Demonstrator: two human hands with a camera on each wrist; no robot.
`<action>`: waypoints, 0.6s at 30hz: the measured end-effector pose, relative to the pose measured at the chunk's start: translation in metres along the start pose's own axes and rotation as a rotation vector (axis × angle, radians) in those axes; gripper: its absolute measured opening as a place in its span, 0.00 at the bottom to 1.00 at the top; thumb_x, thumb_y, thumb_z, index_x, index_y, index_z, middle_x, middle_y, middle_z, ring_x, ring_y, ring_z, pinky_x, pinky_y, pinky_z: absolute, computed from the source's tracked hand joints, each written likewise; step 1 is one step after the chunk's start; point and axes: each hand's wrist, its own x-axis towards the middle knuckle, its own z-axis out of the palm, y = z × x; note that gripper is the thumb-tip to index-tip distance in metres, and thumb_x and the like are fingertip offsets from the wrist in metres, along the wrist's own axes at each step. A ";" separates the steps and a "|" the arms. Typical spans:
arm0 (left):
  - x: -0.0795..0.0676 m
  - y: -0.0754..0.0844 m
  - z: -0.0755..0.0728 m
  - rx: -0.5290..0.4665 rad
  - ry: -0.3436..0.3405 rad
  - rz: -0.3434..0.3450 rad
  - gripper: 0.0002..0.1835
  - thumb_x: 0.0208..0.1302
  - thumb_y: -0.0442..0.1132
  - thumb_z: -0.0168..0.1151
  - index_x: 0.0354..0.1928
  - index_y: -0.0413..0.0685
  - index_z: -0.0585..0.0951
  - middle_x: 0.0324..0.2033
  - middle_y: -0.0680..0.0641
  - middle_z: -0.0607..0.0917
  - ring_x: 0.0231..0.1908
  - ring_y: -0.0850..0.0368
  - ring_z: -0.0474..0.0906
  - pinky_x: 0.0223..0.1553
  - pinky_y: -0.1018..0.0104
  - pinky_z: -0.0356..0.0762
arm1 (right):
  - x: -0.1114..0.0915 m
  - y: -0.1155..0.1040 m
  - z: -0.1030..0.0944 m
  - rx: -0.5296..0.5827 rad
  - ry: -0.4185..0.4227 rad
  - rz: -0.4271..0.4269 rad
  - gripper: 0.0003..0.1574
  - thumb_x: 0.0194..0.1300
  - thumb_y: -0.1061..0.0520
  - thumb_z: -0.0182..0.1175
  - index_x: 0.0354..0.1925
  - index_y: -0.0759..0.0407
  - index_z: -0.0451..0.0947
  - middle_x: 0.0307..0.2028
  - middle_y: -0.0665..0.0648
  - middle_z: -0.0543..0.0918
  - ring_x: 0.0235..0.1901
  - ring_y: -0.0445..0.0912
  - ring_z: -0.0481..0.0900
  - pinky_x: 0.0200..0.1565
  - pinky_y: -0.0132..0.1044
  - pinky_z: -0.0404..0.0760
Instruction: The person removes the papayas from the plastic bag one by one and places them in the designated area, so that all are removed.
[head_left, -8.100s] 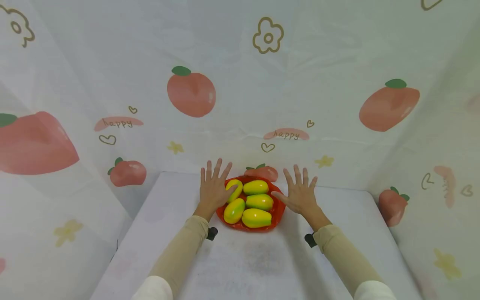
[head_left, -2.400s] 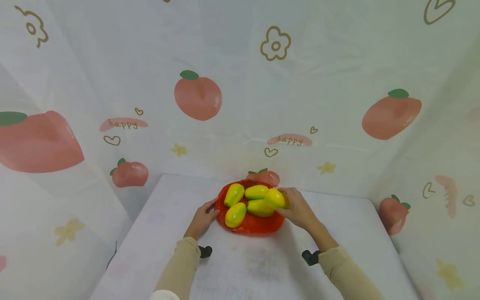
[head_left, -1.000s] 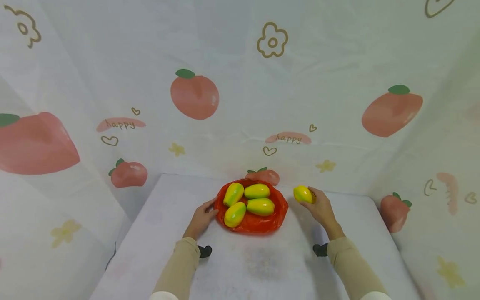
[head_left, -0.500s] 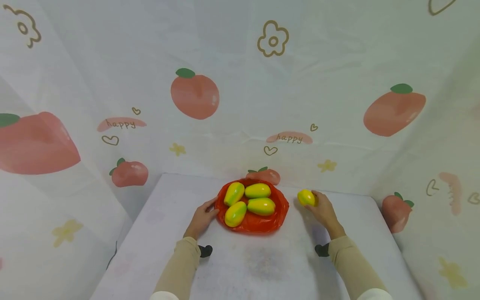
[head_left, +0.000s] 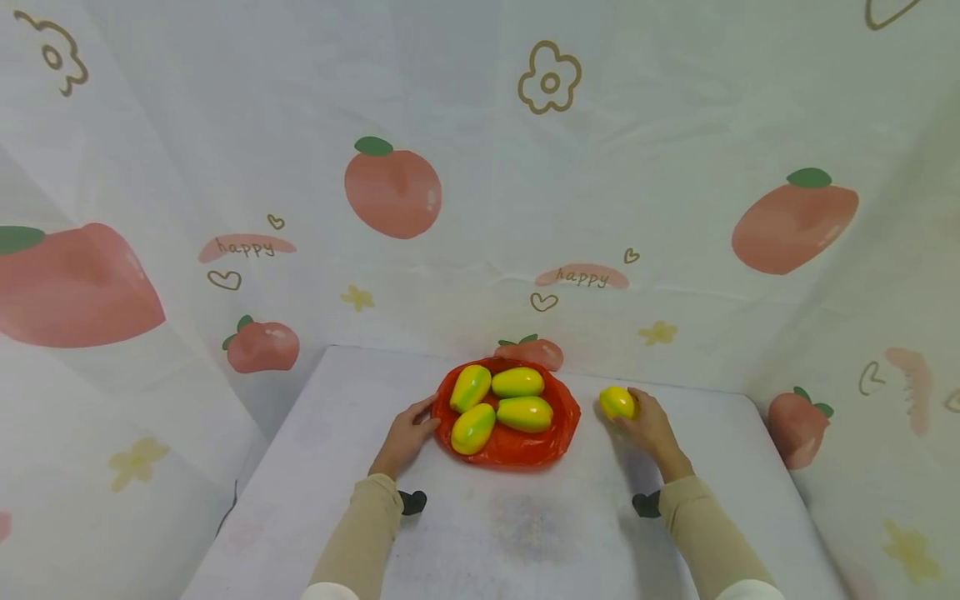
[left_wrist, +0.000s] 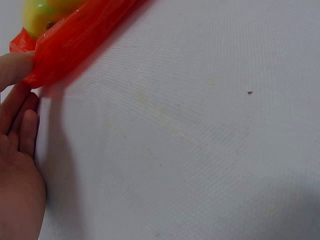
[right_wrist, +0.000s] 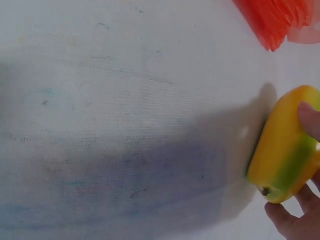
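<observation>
A red plastic bag [head_left: 517, 454], spread open like a shallow bowl, sits toward the back of the table with several yellow-green papayas [head_left: 525, 414] in it. At its left edge my left hand [head_left: 403, 437] pinches the rim; the left wrist view has the thumb on top of the red plastic [left_wrist: 75, 45] and the fingers below. Right of the bag, my right hand [head_left: 651, 425] grips one more papaya [head_left: 617, 403], thumb on one side and fingers on the other. In the right wrist view this papaya [right_wrist: 282, 145] lies on its side close against the white surface, its stem end toward the fingertips.
The white-covered table [head_left: 525, 533] carries a grey smudge in front of the bag. A printed fabric wall [head_left: 480, 167] rises right behind the bag, and more fabric closes in both sides. A dark cable [head_left: 227, 508] hangs at the table's left edge.
Both hands were spread flat beside the bag at first. The left then took its rim; the right lifted a papaya out, carried it right and lowered it toward the table.
</observation>
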 end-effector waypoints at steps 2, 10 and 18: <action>0.000 0.000 0.001 0.001 0.002 -0.002 0.28 0.73 0.49 0.61 0.72 0.73 0.71 0.76 0.51 0.69 0.79 0.46 0.58 0.78 0.43 0.58 | -0.001 -0.001 -0.002 -0.001 -0.005 0.004 0.44 0.68 0.60 0.62 0.72 0.78 0.55 0.69 0.82 0.64 0.69 0.75 0.62 0.73 0.68 0.60; -0.003 0.004 0.002 0.004 0.001 -0.007 0.28 0.73 0.49 0.60 0.73 0.74 0.70 0.76 0.52 0.68 0.79 0.45 0.57 0.78 0.42 0.58 | 0.000 -0.001 -0.007 -0.029 -0.006 -0.014 0.45 0.67 0.59 0.64 0.72 0.78 0.56 0.68 0.83 0.64 0.68 0.76 0.62 0.73 0.69 0.61; -0.005 0.006 0.001 0.012 0.005 -0.009 0.28 0.74 0.48 0.60 0.73 0.72 0.69 0.76 0.51 0.68 0.79 0.45 0.57 0.78 0.43 0.59 | -0.001 -0.004 -0.012 -0.037 -0.026 -0.028 0.45 0.69 0.56 0.64 0.73 0.77 0.56 0.69 0.84 0.62 0.70 0.77 0.60 0.73 0.70 0.60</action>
